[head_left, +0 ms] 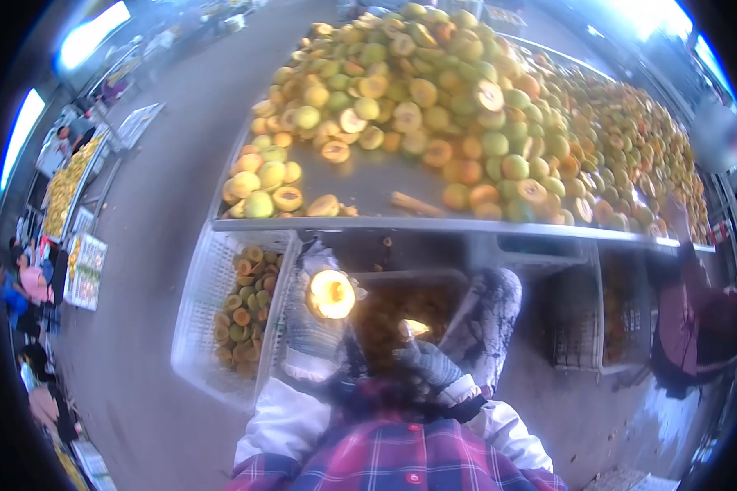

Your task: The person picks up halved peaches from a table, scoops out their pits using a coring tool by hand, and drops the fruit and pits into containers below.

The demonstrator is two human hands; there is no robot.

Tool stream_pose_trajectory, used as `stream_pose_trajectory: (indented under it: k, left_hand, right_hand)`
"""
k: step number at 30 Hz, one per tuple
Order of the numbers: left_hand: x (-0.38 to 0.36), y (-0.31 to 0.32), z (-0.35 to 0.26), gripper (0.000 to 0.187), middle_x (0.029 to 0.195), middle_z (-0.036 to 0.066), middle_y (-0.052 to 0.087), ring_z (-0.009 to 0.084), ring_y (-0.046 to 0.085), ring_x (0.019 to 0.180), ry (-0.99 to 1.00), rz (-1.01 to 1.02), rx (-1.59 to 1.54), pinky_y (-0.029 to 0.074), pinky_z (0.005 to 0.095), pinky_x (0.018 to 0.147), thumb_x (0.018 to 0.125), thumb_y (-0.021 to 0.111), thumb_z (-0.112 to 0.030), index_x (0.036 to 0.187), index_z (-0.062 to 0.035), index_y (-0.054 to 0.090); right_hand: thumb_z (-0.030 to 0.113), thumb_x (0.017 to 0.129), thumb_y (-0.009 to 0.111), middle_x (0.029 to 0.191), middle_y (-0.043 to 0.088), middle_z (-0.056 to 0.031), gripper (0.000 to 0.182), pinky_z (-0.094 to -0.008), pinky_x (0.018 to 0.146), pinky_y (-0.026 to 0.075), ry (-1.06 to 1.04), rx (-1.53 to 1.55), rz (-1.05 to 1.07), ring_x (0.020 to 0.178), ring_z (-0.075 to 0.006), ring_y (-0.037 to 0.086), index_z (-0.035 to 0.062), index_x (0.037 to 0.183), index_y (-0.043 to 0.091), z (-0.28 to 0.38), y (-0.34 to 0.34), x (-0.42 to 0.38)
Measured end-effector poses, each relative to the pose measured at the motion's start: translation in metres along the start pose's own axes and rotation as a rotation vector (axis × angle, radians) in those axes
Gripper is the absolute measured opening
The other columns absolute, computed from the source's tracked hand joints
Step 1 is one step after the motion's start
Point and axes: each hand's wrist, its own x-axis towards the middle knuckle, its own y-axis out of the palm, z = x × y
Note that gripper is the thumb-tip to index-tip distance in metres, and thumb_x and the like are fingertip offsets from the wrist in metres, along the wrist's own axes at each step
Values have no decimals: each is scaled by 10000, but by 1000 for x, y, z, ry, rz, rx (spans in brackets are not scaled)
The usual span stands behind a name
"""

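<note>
My left hand (315,331), in a grey glove, is closed around a halved yellow peach (332,295), its cut face up and glaring in bright light. To the right, my gloved right hand (431,365) is closed on a small shiny tool (409,331). Glare hides the tool's exact kind, and a bright yellow patch shows at its tip. Both hands are over my lap, below the table's near edge, with the tool apart from the peach half. Between my knees sits a crate (409,307) of dark, shaded contents.
Whole and halved peaches (458,106) are heaped on the metal table (360,180) ahead. A wooden-looking stick (418,204) lies near its edge. At left stands a white crate (190,327) of peach halves. Another person (696,319) works at right; several people sit far left.
</note>
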Motion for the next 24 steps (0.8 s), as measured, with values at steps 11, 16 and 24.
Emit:
stream_pose_trajectory:
  k: [11, 16, 24]
  left_hand:
    - [-87, -81, -181, 681, 1279, 176, 505, 340, 434, 1251, 350, -689, 2061, 308, 415, 1094, 765, 719, -386, 1297, -50, 459]
    - [-77, -95, -124, 447, 1148, 120, 583, 262, 576, 1053, 608, -311, 2022, 488, 335, 882, 872, 595, -240, 1253, -32, 488]
    - [-38, 75, 25, 388, 985, 130, 635, 216, 617, 927, -248, -82, 535, 516, 316, 797, 979, 443, -349, 1147, -22, 565]
  right_hand:
    - [243, 929, 595, 649, 517, 19, 156, -233, 399, 366, -94, -199, 25, 476, -90, 474, 101, 987, 562, -16, 8, 9]
    - [293, 957, 559, 678, 532, 4, 237, -228, 400, 380, -209, -175, 33, 523, -90, 503, 73, 1040, 580, -9, 14, -11]
    - [299, 926, 605, 804, 605, -73, 284, -195, 452, 431, 59, 226, 274, 615, -93, 569, 35, 1028, 584, -22, -9, 0]
